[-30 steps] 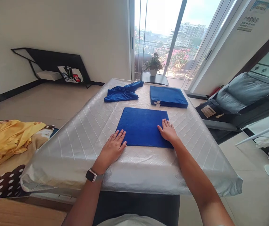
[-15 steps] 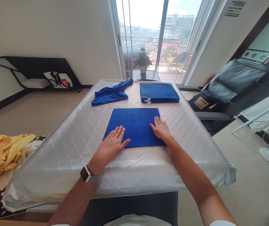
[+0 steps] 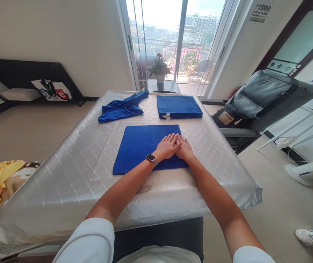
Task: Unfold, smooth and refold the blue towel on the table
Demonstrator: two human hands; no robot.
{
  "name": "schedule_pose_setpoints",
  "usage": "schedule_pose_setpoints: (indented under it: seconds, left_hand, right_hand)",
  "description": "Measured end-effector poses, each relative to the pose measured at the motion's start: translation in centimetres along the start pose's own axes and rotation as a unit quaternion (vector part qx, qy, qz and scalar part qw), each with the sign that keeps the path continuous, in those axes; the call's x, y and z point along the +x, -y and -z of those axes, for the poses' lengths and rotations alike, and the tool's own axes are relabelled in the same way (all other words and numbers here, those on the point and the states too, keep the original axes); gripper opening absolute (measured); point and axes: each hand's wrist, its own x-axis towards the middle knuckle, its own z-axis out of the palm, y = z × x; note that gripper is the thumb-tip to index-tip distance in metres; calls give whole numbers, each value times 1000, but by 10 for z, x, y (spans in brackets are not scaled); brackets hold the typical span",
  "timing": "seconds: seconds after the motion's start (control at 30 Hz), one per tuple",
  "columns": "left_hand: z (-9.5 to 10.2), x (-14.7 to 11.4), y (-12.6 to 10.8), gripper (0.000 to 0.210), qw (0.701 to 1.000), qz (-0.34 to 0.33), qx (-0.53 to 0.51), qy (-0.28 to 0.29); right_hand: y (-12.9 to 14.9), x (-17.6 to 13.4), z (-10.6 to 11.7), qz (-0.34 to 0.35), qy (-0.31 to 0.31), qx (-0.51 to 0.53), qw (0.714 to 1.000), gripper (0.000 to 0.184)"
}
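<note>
A blue cloth lies flat on the table in front of me. Both my hands rest palm down at its right side. My left hand, with a watch on the wrist, has its fingers stretched out, and its thumb overlaps my right hand. My right hand lies flat near the cloth's right edge, also with fingers extended. Neither hand grips anything. Beyond the cloth, a neat stack of folded blue cloths with white tags sits at the right, and a crumpled blue cloth lies at the left.
A silvery quilted cover drapes over the table. To the right stands a grey reclining chair; at the left, yellow fabric is heaped. A potted plant stands beyond the table by the glass door. Someone's shoe shows at lower right.
My left hand has slid right across the cloth from its left part until it meets my right hand. My right hand has stayed near the right edge. The view has shifted slightly.
</note>
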Motion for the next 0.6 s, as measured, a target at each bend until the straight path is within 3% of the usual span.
schedule_pose_setpoints:
  seconds: [0.27,0.5,0.6]
  left_hand:
    - [8,-33,60,73,999,31,26,-4]
    - [32,-82,147,82,984,170,50,-2]
    - [38,-102,173,82,974,223,50,-11]
  right_hand:
    - [0,5,-3,-12,-7,19,1000,67]
    - [-1,6,-2,-14,0,19,1000,66]
    - [-1,6,-2,-17,0,15,1000,66]
